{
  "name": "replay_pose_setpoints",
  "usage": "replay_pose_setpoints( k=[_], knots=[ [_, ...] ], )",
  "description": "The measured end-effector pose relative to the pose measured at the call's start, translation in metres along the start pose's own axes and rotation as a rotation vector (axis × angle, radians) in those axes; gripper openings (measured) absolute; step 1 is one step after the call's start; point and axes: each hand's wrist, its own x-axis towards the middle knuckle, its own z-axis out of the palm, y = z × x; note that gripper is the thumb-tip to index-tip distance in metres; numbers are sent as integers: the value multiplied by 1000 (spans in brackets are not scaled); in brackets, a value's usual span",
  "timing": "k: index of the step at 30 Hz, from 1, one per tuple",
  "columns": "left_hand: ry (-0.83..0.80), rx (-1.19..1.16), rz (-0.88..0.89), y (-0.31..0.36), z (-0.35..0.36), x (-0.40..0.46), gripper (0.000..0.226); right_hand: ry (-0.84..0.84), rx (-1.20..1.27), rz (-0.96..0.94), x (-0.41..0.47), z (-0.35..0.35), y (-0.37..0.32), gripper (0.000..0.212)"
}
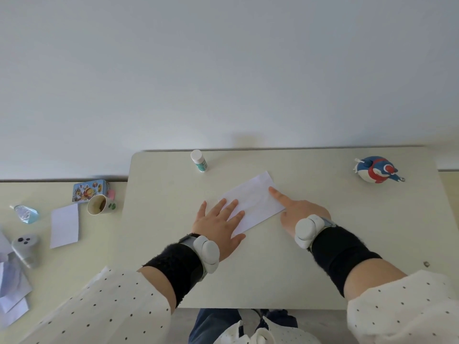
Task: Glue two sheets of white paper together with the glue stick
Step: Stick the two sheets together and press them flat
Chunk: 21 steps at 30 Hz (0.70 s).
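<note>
Dotted white sleeves (106, 304) fill the bottom corners, dark cuffs and white wrist devices above them, and both hands are out on the pale table (273, 274). Left hand (218, 223) lies flat, palm down, fingers straight and spread, their tips pressing the near-left end of the paper (253, 203); the thumb sticks out to the right along the sheet's near edge. Right hand (298, 209) points: index finger straight, its tip pressing the paper's right edge, the other fingers curled under and holding nothing. White paper sits mid-table, set at an angle, one corner aimed toward the wall; whether it is one sheet or two stacked, I cannot tell. Glue stick (199, 160) stands upright with its white cap on, near the table's far edge, left of the paper and apart from it. Far right, a red-and-blue toy (376, 169) sits on the table. Over on the lower surface at left: a picture tin (89, 189), a cup (100, 204) on its side just beside it, a loose white sheet (65, 225), a small clear bottle (26, 213), a grey controller (24, 249) and more papers (12, 289) at the edge.
</note>
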Motion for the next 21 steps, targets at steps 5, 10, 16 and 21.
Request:
replay_pose_setpoints(
  k=[5,10,16,21],
  knots=[
    [9,2,16,-1,-2,-1,61,13,-36,29,2,-4,5,77],
    [45,31,17,-5,-2,-7,59,2,-83,39,3,-6,-3,72],
    [45,31,20,-15,3,-24,62,79,-54,-14,-6,4,-20,79],
    [19,59,37,-23,6,-28,64,-16,-71,-68,-9,25,-45,76]
  ],
)
